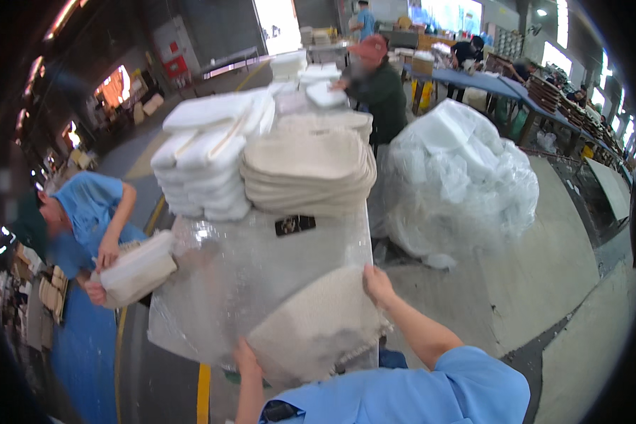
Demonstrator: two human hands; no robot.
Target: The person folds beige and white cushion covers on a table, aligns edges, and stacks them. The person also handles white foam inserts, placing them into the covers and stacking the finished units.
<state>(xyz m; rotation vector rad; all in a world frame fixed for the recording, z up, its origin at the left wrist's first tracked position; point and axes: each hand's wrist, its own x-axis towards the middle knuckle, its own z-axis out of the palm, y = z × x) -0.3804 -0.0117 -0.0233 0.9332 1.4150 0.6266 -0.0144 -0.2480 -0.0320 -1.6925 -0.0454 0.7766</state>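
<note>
A beige fabric piece (319, 318) with one rounded edge lies tilted over the near end of the table, its lower edge rough and uneven. My left hand (249, 359) grips its lower left edge. At its upper right corner, my right hand (378, 285) is closed on the fabric, thumb and fingers pressed together. Beyond it, a stack of beige padded fabric pieces (307, 166) stands on the plastic-covered table (219, 275). A small black printed card or phone-like item (295, 225) lies in front of that stack.
White foam pads (208, 155) are piled left of the beige stack. A clear plastic bag of white foam (459, 177) bulges at the table's right. A co-worker in blue (92, 212) handles a beige-and-white pad (138, 272) at left; another in a red cap (381, 92) stands at the far end.
</note>
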